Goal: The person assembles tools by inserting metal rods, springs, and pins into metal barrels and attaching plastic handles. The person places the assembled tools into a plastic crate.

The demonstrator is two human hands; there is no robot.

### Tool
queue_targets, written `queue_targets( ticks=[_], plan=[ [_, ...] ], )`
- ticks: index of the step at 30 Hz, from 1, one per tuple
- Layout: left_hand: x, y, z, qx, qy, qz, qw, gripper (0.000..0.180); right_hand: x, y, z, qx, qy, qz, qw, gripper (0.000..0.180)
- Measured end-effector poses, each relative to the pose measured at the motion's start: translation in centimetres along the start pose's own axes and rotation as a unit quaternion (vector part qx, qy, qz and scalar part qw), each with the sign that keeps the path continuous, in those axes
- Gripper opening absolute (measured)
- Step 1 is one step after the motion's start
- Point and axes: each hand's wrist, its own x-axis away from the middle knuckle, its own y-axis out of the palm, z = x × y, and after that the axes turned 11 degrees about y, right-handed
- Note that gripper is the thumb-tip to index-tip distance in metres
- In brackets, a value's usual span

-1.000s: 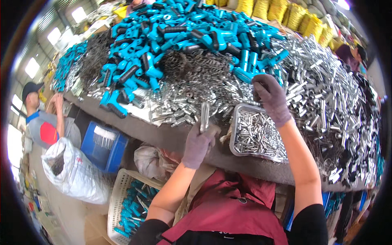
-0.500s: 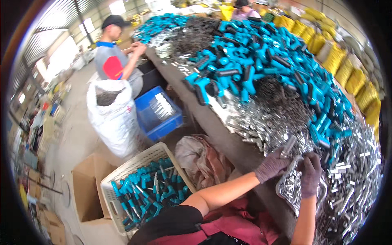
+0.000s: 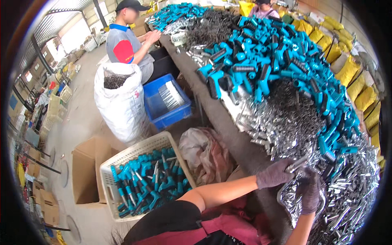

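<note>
My left hand [image 3: 274, 174], in a dark purplish glove, is closed on a silver metal tube [image 3: 296, 164] that points up and to the right. Beside it my right hand [image 3: 309, 192], gloved alike, has bent fingers close to the tube's end; what it pinches, if anything, is hidden. Beneath both hands sits a metal tray [image 3: 282, 200] heaped with small shiny metal pieces. Silver metal parts [image 3: 351, 196] spread to the right of the tray. Past my hands lie a pile of dark thin springs or screws [image 3: 296, 106] and a large heap of teal-and-black handles [image 3: 261, 65].
A cream crate [image 3: 107, 179] of teal-handled tools stands at lower left, beside an open cardboard box [image 3: 87, 171]. Beyond are a white sack [image 3: 118, 102], a blue bin [image 3: 157, 118] and a seated co-worker [image 3: 126, 45]. Yellow sacks [image 3: 351, 73] line the right side.
The tube in my left hand has tipped from steeply upright to a flatter slant. My right hand's fingers have shifted slightly. The whole view has moved a little.
</note>
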Motion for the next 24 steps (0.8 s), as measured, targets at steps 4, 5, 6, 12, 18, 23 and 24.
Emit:
queue_targets(
  ticks=[4, 5, 6, 12, 18, 23, 24],
  plan=[
    [0.7, 0.6, -0.1, -0.023, -0.011, -0.002, 1.0, 0.049, 0.4, 0.6, -0.8, -0.004, 0.018, -0.04, 0.999, 0.046],
    [0.8, 0.6, -0.1, -0.008, -0.031, 0.007, 0.999, 0.049, 1.5, 1.0, -1.1, 0.027, -0.012, -0.01, 1.0, 0.037],
    [0.7, 0.4, 0.7, -0.005, -0.021, 0.003, 1.0, 0.049, 1.5, -0.1, -0.1, 0.025, -0.029, -0.021, 0.999, 0.03],
    [0.9, -0.2, 2.4, 0.266, -0.242, 0.04, 0.932, 0.036, 2.7, 0.1, -1.0, 0.501, -0.4, 0.059, 0.765, 0.03],
    [-0.3, 1.1, 3.0, 0.193, -0.212, 0.028, 0.958, 0.033, 3.4, -0.1, 0.8, 0.104, -0.18, 0.049, 0.977, 0.043],
    [0.2, 2.7, -0.1, 0.118, -0.135, 0.0, 0.984, 0.041, 2.7, -3.2, 2.3, -0.237, 0.247, -0.118, 0.932, 0.048],
    [0.2, 2.5, 0.1, 0.083, -0.139, -0.008, 0.987, 0.042, 2.7, -2.9, 2.2, -0.245, 0.23, -0.133, 0.932, 0.046]
  ],
)
